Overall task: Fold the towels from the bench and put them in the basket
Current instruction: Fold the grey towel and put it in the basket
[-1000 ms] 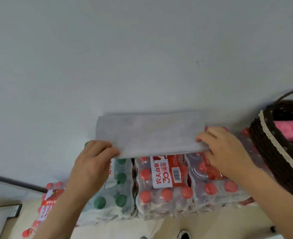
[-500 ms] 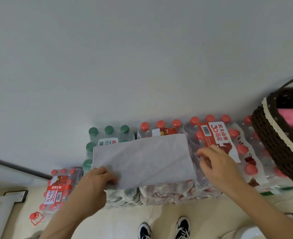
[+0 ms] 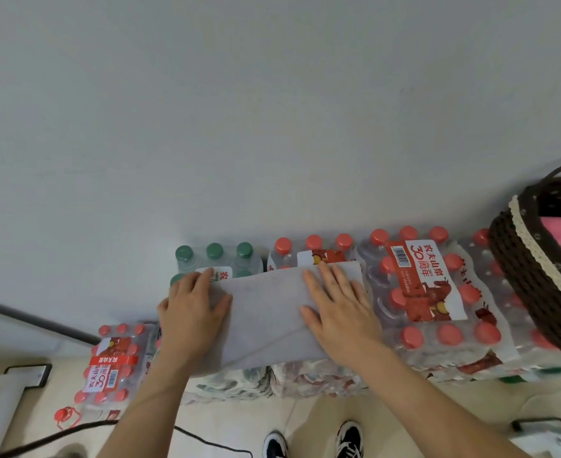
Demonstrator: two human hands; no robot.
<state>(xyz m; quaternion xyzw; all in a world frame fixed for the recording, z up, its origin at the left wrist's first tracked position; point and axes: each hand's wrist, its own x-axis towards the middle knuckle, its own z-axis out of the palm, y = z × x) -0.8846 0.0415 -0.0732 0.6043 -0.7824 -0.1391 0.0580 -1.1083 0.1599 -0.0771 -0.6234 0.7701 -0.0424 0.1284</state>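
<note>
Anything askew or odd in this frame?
Grey towel lies slightly crooked on the bottle packs, a diagonal crease crossing its near half. Left hand and right hand press it flat. Nothing spilled or damaged.

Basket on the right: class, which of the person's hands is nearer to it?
Right. The right hand lies flat on the grey towel's right half, on the side toward the basket; the left hand presses the towel's left end, farther away.
</note>
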